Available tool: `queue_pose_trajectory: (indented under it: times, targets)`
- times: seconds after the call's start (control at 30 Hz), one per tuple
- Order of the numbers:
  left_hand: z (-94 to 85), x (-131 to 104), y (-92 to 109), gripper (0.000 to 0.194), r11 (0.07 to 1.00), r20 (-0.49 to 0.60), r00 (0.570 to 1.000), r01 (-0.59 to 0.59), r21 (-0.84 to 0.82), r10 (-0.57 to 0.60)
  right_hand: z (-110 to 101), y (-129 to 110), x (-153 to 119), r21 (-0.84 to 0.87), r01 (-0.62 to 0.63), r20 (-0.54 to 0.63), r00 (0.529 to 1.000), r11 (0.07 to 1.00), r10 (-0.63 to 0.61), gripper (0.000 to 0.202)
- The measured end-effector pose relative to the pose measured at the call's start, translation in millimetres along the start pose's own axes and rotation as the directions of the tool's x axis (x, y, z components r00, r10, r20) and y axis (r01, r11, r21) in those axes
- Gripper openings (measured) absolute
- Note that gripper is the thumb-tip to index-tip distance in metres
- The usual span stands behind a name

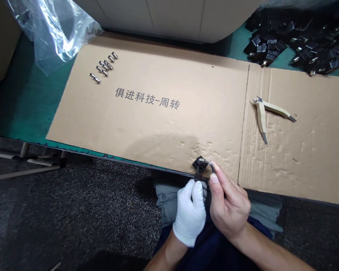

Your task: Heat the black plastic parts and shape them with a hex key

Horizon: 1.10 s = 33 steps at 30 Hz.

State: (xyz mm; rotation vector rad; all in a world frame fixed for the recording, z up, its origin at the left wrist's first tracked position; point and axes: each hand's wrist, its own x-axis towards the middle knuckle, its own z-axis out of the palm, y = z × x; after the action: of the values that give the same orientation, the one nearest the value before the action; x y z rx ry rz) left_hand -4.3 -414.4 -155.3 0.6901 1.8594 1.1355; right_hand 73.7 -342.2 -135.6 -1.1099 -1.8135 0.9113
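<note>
1. The left hand [190,215], white-gloved, grips a dark piece [197,175] at the black block [196,163].
2. The right hand [230,206], bare, pinches a bent metal rod [210,164].
3. That block sits by the near edge of the cardboard [158,131].

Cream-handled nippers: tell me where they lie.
In the head view, the cream-handled nippers lie on the cardboard, right of its crease, below the black parts and beyond the right hand.

Flat, light-brown cardboard sheet [135,64]: dark-grey printed single-line marking [147,98] reads "俱进科技-周转".
</note>
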Motion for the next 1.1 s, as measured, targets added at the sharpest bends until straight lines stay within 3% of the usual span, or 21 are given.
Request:
queue_pose_trajectory:
  times: [0.27, 0.53, 0.83, 1.1]
  targets:
    - [-1.0, -1, -3, 0.035, 0.999, 0.021, 1.0, 0.008, 0.038, -0.009, -4, 0, -2, -0.027, -0.043, -0.011, 0.999, 0.999, 0.043, 0.058]
    - [-7.4, 4, -4, 0.032, 0.985, 0.044, 0.998, -0.059, 0.161, 0.052, -13, -3, -2, 0.004, -0.185, 0.033, 0.982, 0.983, 0.185, 0.049]
    - [-26.6, 15, -4, 0.028, 0.939, 0.171, 0.976, -0.183, 0.291, 0.137, -40, -14, 21, -0.019, -0.3, 0.173, 0.939, 0.954, 0.298, 0.037]
    - [-38.9, 27, -5, 0.029, 0.84, 0.265, 0.928, -0.354, 0.41, 0.262, -49, -22, 41, -0.062, -0.329, 0.267, 0.904, 0.942, 0.333, 0.027]
